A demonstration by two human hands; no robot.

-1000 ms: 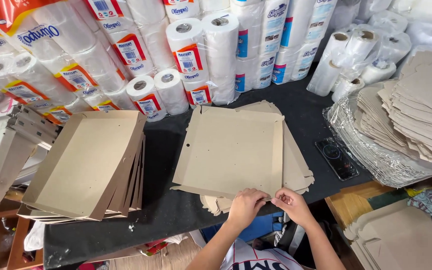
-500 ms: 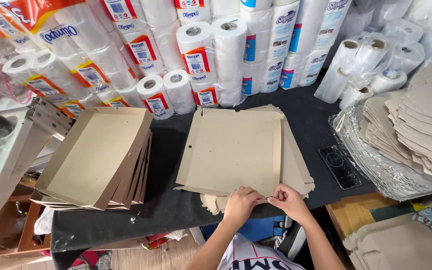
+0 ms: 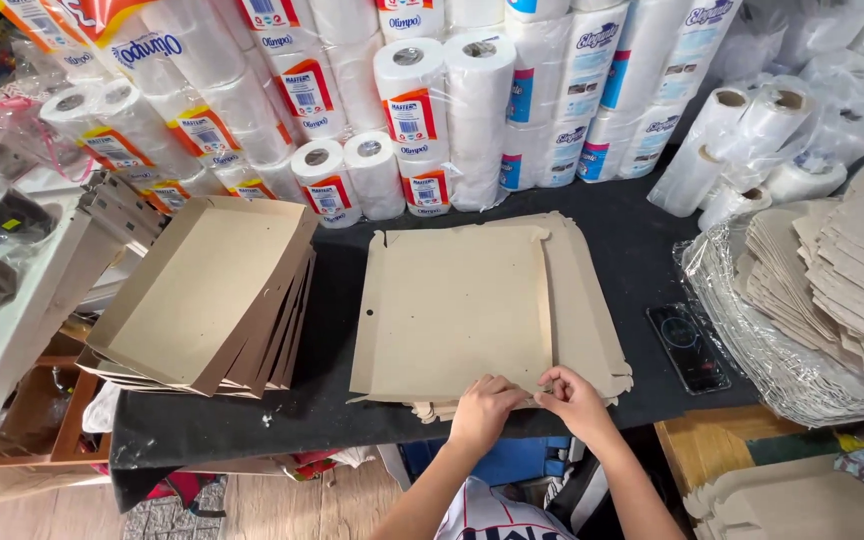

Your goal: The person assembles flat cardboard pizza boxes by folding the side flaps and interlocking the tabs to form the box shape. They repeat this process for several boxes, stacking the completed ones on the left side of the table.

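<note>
- Head view: my left hand (image 3: 484, 408) and right hand (image 3: 574, 398) meet at the near edge of the top cardboard blank (image 3: 457, 315), fingertips almost touching each other.
- My right fingers (image 3: 549, 386) pinch the near right corner of that blank, where its side flap folds; my left fingers are curled down onto the same edge just beside them, pressing it, though I cannot tell whether they grip under it.
- The blank lies flat, stretching away from my fingers, on a loose pile of flat blanks (image 3: 592, 300) whose edges stick out beyond my right fingers and just under my left.
- All of this rests on a black table (image 3: 642, 235).
- Well off to the left of my left fingers sits a stack of folded cardboard trays (image 3: 207, 295), nested and tilted, walls up.
- Right of my right fingers, near the pile's edge, a dark phone (image 3: 689, 346) lies face up.
- Farther right, more cardboard blanks (image 3: 842, 285) fan out on crinkled clear plastic wrap (image 3: 752, 330).
- Far beyond my fingertips, along the back of the table, packed toilet paper rolls (image 3: 422, 110) stand in rows.
</note>
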